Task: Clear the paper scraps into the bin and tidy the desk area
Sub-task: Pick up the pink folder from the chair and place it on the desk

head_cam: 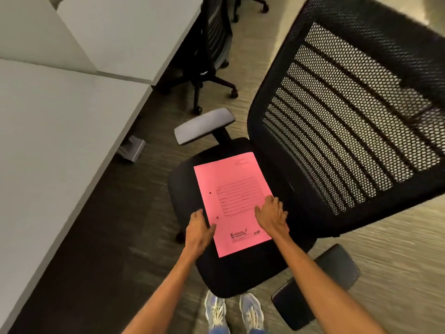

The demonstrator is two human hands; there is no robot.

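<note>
From the head cam I see the grey desk (60, 141) filling the left side, top bare in this view, a second desk section (130, 32) behind it. Right of it stands the black office chair (240, 273), mesh backrest (349, 112) upright on the far side, seat facing me. Grey armrest (204, 125) on the desk side, dark armrest (315, 288) on the other. A second chair (209, 56) is tucked under the far desk.

Pink folder (231, 203) lies flat on the seat, printed side up, slightly skewed, short edge towards me. Left hand (198, 230) sits at its left edge, thumb on top of the cover, fingers at the edge; can't tell if they're curled under. Right hand (272, 216) rests palm down on the right edge, fingers spread. Hands apart, one per side, neither clearly clamped.

Shoes (233, 312) on carpet just below the seat front. No paper scraps or bin in view.
</note>
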